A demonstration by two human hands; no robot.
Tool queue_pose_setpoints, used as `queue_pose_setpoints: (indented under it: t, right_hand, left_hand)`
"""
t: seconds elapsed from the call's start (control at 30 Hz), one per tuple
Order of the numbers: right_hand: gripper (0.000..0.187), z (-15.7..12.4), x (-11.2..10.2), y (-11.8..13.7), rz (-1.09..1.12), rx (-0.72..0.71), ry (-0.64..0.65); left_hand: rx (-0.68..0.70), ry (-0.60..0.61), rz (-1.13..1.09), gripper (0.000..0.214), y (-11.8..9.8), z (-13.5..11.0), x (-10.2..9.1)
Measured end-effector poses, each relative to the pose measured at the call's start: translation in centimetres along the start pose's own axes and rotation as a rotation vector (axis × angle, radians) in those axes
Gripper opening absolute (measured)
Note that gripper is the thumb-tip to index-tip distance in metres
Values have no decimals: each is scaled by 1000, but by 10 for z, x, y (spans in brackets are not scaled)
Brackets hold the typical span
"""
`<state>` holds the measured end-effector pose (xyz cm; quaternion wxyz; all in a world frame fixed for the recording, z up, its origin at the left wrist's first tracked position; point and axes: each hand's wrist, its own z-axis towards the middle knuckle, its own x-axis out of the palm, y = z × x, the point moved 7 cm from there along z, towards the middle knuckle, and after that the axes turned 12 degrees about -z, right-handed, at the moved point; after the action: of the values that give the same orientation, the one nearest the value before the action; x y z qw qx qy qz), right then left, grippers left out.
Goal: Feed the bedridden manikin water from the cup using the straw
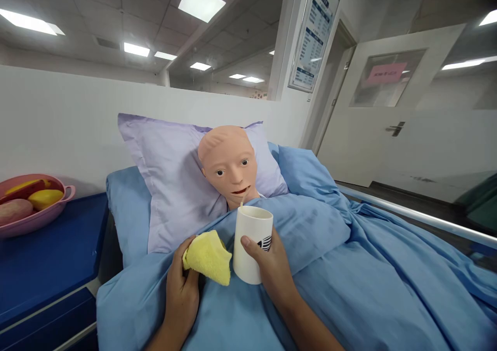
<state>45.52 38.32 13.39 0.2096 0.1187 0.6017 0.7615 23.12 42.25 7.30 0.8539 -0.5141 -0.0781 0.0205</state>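
Observation:
A folded yellow cloth (209,255) is gripped in my left hand (183,289), with the thumb and fingers closed around its left end. My right hand (272,260) is wrapped round a white mug (245,247) with a black striped print. The mug stands nearly upright over the blue quilt, just right of the cloth. A thin pale straw (242,203) sticks up from its rim below the chin of a training manikin (229,167). The manikin's head rests on a lilac pillow (174,175), its mouth slightly open. Whatever is inside the mug is hidden.
To the left, a blue-topped bedside cabinet (73,247) carries a pink basket (64,206) of fruit. The blue quilt (349,289) covers the bed. A metal bed rail (419,214) runs along the right side. Beyond it stands a white door (361,118).

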Motion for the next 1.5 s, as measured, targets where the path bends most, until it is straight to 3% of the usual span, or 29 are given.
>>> queue_pose_setpoints:
  t: [0.37,0.87,1.17,1.5]
  right_hand:
    - [53,-7,0,10,19,38,-48]
    - [60,0,6,0,90,108,119]
    - [57,0,7,-3,42,67,193]
    - [56,-3,10,3,31,15,182]
  left_hand:
    - [-48,-9,-18,42,0,-1,0]
    - [-75,12,16,41,-6,1,2]
    - [-85,14,26,46,-5,0,2]
    - [-97,20,26,48,5,2,0]
